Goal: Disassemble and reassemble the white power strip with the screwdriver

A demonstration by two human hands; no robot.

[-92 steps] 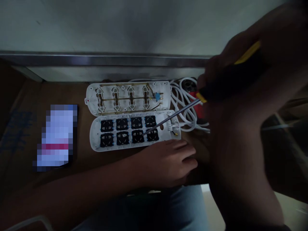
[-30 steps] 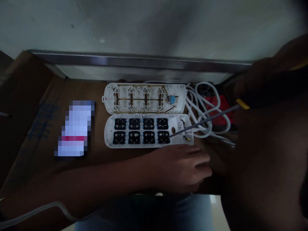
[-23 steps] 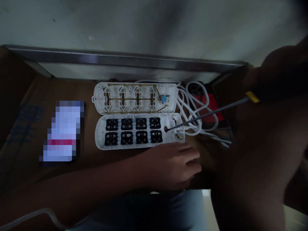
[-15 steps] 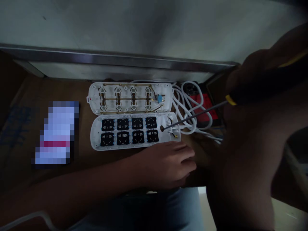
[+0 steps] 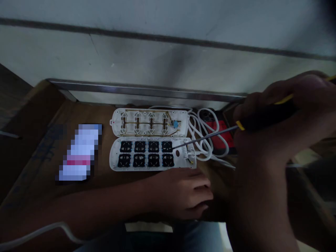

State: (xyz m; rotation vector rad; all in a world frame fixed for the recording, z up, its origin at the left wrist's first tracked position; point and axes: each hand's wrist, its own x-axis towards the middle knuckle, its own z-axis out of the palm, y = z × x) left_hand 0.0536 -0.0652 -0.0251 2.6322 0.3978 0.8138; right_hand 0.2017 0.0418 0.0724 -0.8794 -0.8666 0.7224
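Observation:
My right hand (image 5: 294, 101) is wrapped round the black and yellow handle of a screwdriver (image 5: 204, 137). Its long metal shaft slants down to the left. The tip appears at the right edge of the upper right black socket insert (image 5: 167, 146), in the lower white half (image 5: 181, 162) of an opened power strip. Above this half lies the other white half (image 5: 114, 122), with brass strips and a blue round part (image 5: 175, 124) inside. My left hand (image 5: 187, 192) rests by the lower half's front edge, its fingers curled in. Its thumb is hidden.
A white cable (image 5: 207, 154) lies coiled right of the strip, over a red and black object (image 5: 223, 134). A phone with a blurred screen (image 5: 81, 150) is at left on brown cardboard (image 5: 56, 147). Behind stands a pale wall with a metal rail (image 5: 147, 90).
The screwdriver tip has shifted from the round hole in the lower half to the nearby upper right socket insert. My view has tilted up. My left hand stays by the strip.

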